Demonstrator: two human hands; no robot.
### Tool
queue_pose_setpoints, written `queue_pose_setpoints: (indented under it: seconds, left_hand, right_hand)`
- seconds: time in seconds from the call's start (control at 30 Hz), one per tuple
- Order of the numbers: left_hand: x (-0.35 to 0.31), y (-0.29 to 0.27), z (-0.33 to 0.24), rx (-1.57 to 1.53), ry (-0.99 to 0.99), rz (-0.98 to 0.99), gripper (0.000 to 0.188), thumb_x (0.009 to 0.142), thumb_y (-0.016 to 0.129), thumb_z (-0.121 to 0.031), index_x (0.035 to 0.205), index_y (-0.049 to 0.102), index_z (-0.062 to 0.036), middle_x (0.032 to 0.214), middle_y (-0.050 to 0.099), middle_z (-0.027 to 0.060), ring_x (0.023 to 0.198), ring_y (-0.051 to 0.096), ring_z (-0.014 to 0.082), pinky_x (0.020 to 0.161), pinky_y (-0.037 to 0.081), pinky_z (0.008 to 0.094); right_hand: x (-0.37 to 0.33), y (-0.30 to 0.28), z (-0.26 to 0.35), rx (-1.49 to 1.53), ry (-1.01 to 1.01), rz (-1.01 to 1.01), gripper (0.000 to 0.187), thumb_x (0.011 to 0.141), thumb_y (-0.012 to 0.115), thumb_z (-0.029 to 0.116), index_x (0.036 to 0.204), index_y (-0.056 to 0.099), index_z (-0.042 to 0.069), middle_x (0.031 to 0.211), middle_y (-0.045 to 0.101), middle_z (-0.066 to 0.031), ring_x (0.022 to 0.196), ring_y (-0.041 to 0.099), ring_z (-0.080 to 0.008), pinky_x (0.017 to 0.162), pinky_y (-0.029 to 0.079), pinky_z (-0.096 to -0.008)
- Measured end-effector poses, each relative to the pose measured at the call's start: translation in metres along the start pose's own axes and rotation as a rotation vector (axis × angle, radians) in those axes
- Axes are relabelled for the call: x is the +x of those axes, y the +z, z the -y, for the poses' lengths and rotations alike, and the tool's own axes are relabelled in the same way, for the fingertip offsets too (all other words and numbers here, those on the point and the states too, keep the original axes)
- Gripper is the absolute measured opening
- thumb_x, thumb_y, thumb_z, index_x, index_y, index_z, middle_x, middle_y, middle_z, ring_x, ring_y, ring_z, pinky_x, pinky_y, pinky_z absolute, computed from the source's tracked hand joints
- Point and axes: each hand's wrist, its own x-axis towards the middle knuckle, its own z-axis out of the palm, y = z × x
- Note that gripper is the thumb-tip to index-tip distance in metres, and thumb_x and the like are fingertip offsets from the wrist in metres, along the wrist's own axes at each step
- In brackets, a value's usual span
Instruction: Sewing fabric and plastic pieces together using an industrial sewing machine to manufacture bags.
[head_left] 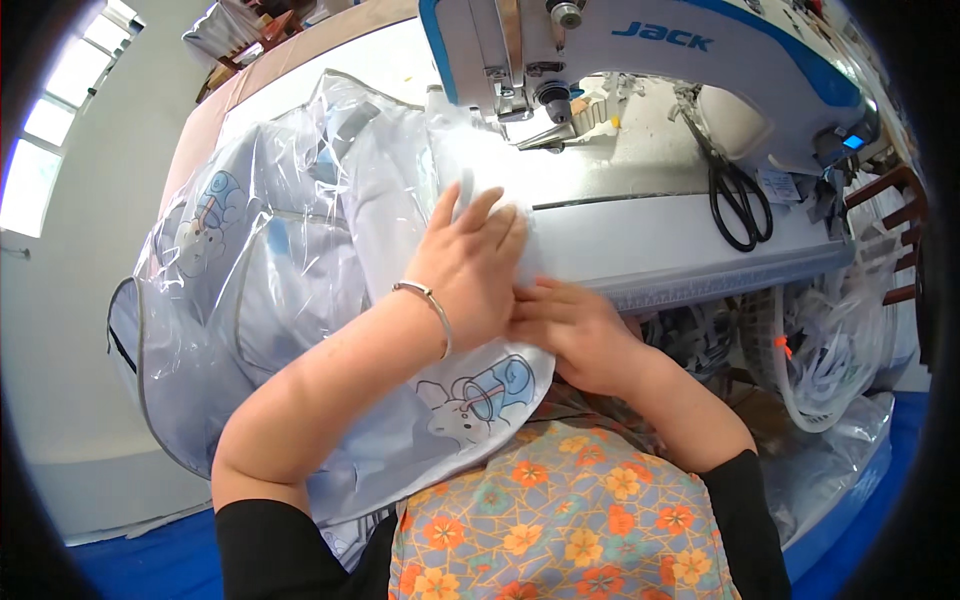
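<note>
Has left hand [468,255] and right hand [590,335] close together, too blurry to tell if pinching, at the shiny cloth [300,275] on the desk [620,235] beside the machine [640,65], and could wrinkle it by pulling one side too hard.

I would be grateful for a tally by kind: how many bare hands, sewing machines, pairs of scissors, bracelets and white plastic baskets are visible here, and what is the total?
Bare hands: 2 (left hand, right hand)
Sewing machine: 1
Black-handled scissors: 1 pair
Bracelet: 1
White plastic basket: 1
Total: 6
</note>
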Motion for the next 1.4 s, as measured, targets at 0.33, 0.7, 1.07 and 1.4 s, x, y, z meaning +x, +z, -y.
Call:
queue_pose_setpoints:
  seconds: [0.33, 0.7, 1.07, 1.4]
  left_hand:
    - [0.011, 0.023, 0.01, -0.078, -0.046, 0.021, 0.062, 0.078, 0.059, -0.011, 0.14, 0.052, -0.0064, 0.142, 0.053, 0.0174, 0.137, 0.045, 0.0323, 0.117, 0.025, 0.0606]
    - [-0.013, 0.018, 0.046, -0.08, -0.052, -0.062, 0.045, 0.079, 0.063, -0.01, 0.124, 0.065, -0.0073, 0.139, 0.056, 0.0193, 0.136, 0.048, 0.0343, 0.118, 0.024, 0.0577]
    - [-0.366, -0.029, 0.082, 0.805, -1.088, -0.289, 0.105, 0.07, 0.087, -0.037, 0.153, 0.032, -0.0041, 0.159, 0.027, 0.0255, 0.148, 0.023, 0.0454, 0.119, 0.022, 0.0584]
    - [-0.519, -0.06, 0.168, 0.001, -1.795, -0.396, 0.059, 0.088, 0.076, -0.033, 0.128, 0.059, 0.0082, 0.123, 0.066, 0.024, 0.107, 0.067, 0.0304, 0.092, 0.052, 0.0386]
  right_hand:
    - [-0.019, 0.011, -0.008, -0.224, -0.14, 0.029, 0.023, 0.076, 0.068, 0.016, 0.099, 0.072, 0.016, 0.13, 0.066, -0.002, 0.13, 0.055, -0.026, 0.109, 0.044, -0.0498]
    - [-0.002, 0.017, -0.016, -0.141, -0.183, 0.1, 0.017, 0.076, 0.067, 0.013, 0.092, 0.071, 0.013, 0.116, 0.072, -0.001, 0.115, 0.065, -0.0209, 0.106, 0.047, -0.0441]
    - [-0.007, 0.018, -0.006, -0.146, -0.201, 0.094, 0.022, 0.071, 0.07, 0.007, 0.092, 0.073, 0.012, 0.1, 0.074, -0.0044, 0.094, 0.071, -0.023, 0.087, 0.054, -0.0404]
    - [-0.014, 0.018, -0.003, 0.07, -0.136, 0.036, 0.024, 0.076, 0.071, 0.003, 0.099, 0.071, 0.012, 0.108, 0.074, -0.0036, 0.106, 0.069, -0.0221, 0.099, 0.052, -0.0426]
